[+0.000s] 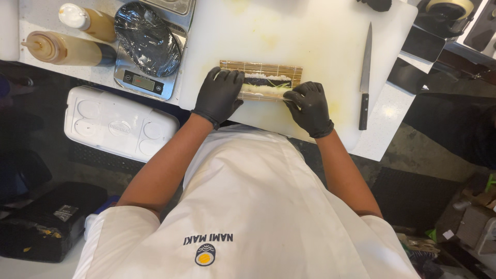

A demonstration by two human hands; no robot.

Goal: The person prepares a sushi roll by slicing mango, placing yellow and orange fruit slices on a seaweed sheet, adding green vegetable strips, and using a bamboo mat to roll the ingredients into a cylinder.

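Rolling step, by the look of it: bamboo mat [263,68] at the near middle of the cutting board [289,31], near edge folded over a rice roll [266,82] with green filling. Left hand [219,95], black-gloved, curled down on the mat's left end, fingers gripping its folded edge. Right hand [309,106] likewise clamped over the right end. Roll directly under and between both sets of fingers. Likely to call for even pressure along the whole length while tucking forward. Knife [365,77] at the board's right edge; scale [147,77] just off its left side.
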